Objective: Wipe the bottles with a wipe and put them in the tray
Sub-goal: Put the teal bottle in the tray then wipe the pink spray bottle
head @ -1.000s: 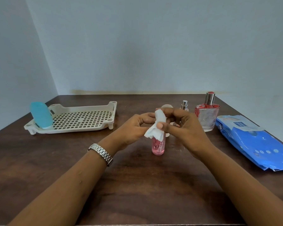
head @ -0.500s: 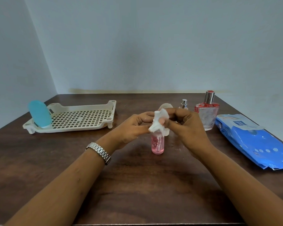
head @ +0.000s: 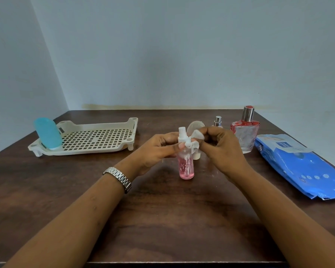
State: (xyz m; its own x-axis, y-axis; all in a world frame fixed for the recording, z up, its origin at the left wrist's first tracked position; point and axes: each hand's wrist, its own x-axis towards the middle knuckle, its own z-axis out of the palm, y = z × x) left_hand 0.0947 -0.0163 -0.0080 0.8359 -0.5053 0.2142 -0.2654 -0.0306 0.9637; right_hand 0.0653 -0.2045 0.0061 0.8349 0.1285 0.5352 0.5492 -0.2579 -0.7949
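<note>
A small clear spray bottle [head: 186, 167] with pink liquid and a white nozzle stands upright at the table's middle. My left hand [head: 159, 149] grips its upper part from the left. My right hand [head: 220, 149] pinches a crumpled white wipe [head: 193, 142] against the bottle's neck from the right. A cream perforated tray [head: 97, 140] lies at the back left, with a blue bottle [head: 47, 133] standing in its left end.
Behind my hands stand a pale rounded bottle [head: 196, 125], a tiny silver-capped sprayer [head: 218, 121] and a red-and-clear perfume bottle [head: 245, 132]. A blue wipes pack [head: 302, 165] lies at the right edge. The dark wooden table [head: 162, 219] meets walls behind and at the left.
The wipe has come off the top of the spray bottle and slid to its right side, so the white nozzle now shows. Both hands stayed at the bottle.
</note>
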